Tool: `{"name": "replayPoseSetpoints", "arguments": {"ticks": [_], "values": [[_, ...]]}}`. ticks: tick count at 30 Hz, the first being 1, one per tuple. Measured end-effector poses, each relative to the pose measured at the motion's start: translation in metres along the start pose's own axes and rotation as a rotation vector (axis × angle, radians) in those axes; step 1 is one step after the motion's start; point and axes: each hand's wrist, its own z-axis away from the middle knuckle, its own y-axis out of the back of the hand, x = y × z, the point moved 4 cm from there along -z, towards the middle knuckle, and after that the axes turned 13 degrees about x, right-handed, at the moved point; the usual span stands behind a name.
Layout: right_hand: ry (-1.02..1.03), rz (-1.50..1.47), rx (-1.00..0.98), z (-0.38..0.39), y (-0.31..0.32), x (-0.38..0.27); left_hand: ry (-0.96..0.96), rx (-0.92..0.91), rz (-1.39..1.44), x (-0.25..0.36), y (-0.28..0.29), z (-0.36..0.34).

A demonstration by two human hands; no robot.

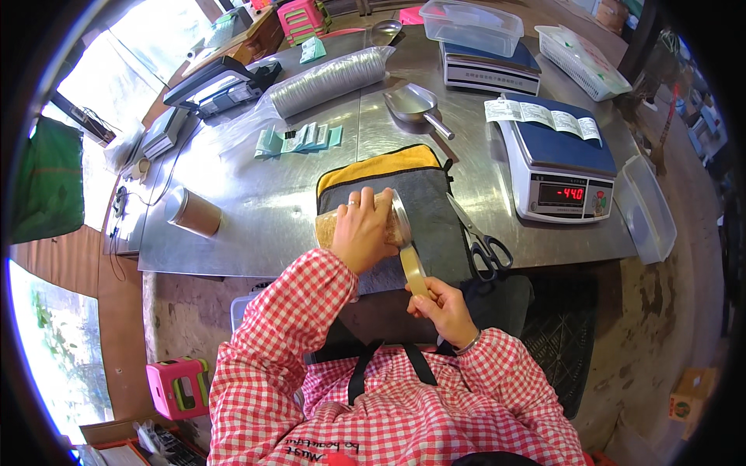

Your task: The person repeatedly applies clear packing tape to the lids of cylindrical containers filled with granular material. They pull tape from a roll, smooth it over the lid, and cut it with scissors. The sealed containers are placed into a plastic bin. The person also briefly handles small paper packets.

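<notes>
Green cloth (48, 182) hangs at the far left, and next comes a pink stool (177, 387) on the floor. Near the left end of the shiny metal table (260, 248) stands a closed jar (198, 216) with brown contents. Further along lie pale teal label strips (307, 140), and behind them a long stack in a clear plastic sleeve (330, 84). At the middle, over a grey cloth with a yellow band (381, 165), a second jar (325, 227) with golden-brown contents lies on its side, its lid end facing right. The left hand (364, 229) is clasped over it from above, fingers curled round its body. Just beyond the fingers lies a metal scoop (412, 102). From the lid end, a yellowish tape (414, 272) slants down to the right hand (444, 311), whose thumb and fingers pinch its lower end. Dark-handled scissors (486, 252) lie partly on the cloth's right edge. Then comes a blue-topped scale (563, 167) bearing white labels (544, 116), and, rightmost, a clear plastic container (651, 210).
</notes>
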Motion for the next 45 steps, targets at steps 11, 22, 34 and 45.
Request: {"name": "replayPoseSetpoints", "arguments": {"ticks": [11,22,34,45], "values": [[0.073,0.036,-0.012,-0.01,-0.004,-0.019,-0.232,0.296,-0.224,-0.001,-0.021,0.024],[0.033,0.091,0.1,-0.029,-0.016,-0.039,-0.032,0.048,0.023,-0.041,-0.021,-0.029],[-0.035,0.101,0.225,-0.073,-0.016,-0.011,0.156,-0.523,0.516,-0.11,-0.049,-0.096],[0.027,0.123,0.162,-0.106,-0.026,-0.027,-0.158,0.27,-0.051,-0.09,-0.038,-0.048]]}}
